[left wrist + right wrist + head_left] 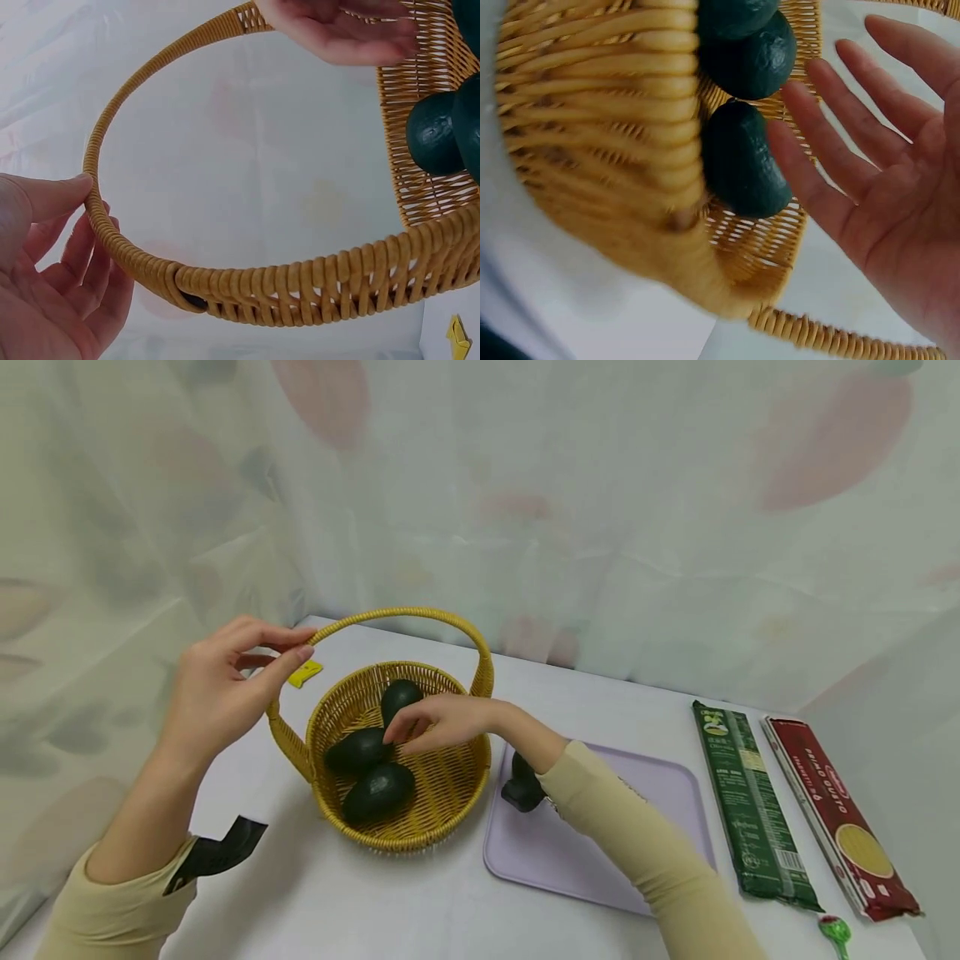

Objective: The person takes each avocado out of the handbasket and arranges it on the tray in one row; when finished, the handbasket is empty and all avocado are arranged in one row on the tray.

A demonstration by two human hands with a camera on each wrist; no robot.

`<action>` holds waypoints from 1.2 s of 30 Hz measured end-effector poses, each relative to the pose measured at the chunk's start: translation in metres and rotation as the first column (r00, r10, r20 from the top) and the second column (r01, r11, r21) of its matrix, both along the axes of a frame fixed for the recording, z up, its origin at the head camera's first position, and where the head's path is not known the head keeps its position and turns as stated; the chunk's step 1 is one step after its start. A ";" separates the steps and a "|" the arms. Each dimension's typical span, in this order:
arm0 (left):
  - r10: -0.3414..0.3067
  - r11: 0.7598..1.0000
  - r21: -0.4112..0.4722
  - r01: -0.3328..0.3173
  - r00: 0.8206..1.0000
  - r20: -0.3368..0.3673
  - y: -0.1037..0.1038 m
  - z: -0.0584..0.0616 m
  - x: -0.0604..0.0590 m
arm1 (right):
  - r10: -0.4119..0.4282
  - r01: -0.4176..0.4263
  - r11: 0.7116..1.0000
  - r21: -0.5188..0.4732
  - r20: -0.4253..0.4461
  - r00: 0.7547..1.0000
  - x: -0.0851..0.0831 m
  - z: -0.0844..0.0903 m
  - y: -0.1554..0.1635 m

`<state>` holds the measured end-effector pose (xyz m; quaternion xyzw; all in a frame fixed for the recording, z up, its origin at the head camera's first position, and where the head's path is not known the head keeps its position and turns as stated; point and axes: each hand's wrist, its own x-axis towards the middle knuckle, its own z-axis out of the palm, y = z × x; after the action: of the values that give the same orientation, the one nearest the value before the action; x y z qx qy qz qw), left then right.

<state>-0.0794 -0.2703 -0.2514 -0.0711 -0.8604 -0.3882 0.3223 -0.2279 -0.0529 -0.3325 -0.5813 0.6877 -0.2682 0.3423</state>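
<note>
Three avocados (378, 795), lying loose in the wicker basket (452, 789), left of the lilac tray (570, 878). Left hand (225, 685): fingers pinching the handle (408, 612) left of its middle; if lifting so, risking tilting and rolling avocados. Right hand (446, 722): fingers hovering relaxed, holding nothing; if sweeping low, risking knocking avocados together.

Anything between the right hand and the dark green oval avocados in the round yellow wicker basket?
Nothing visible. The right hand is over the open basket, close to the avocados; the arched yellow wicker handle doesn't cross that gap.
</note>
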 end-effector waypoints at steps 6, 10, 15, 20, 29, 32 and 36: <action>0.007 1.000 0.025 -0.007 0.999 0.035 0.000 0.001 0.000 | 0.019 -0.024 0.992 0.123 0.042 0.999 -0.001 -0.001 -0.015; 0.005 0.999 0.032 -0.006 0.999 0.040 0.000 0.000 0.001 | 0.027 -0.029 0.980 0.196 0.013 1.000 0.000 -0.004 -0.024; 0.004 0.999 0.038 -0.006 0.999 0.047 0.000 0.001 0.001 | 0.045 -0.043 0.963 0.267 -0.002 0.999 0.002 -0.009 -0.032; 0.003 0.999 0.048 -0.005 0.999 0.049 -0.001 0.000 0.002 | 0.043 -0.038 0.953 0.301 -0.012 0.999 0.005 -0.011 -0.037; 0.023 0.999 0.041 -0.025 0.998 0.056 -0.002 0.000 0.002 | 0.084 -0.077 0.925 0.372 -0.002 0.996 0.011 -0.014 -0.044; 0.025 0.999 0.042 -0.028 0.998 0.061 -0.002 0.000 0.003 | 0.122 -0.111 0.915 0.389 -0.004 0.993 0.014 -0.015 -0.047; 0.025 0.999 0.044 -0.029 0.997 0.068 -0.002 0.000 0.003 | 0.139 -0.125 0.904 0.408 -0.006 0.990 0.016 -0.015 -0.049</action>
<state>-0.0762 -0.2722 -0.2509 -0.0390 -0.8627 -0.4054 0.2998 -0.2115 -0.1023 -0.3474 -0.5472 0.6934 -0.0854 0.4610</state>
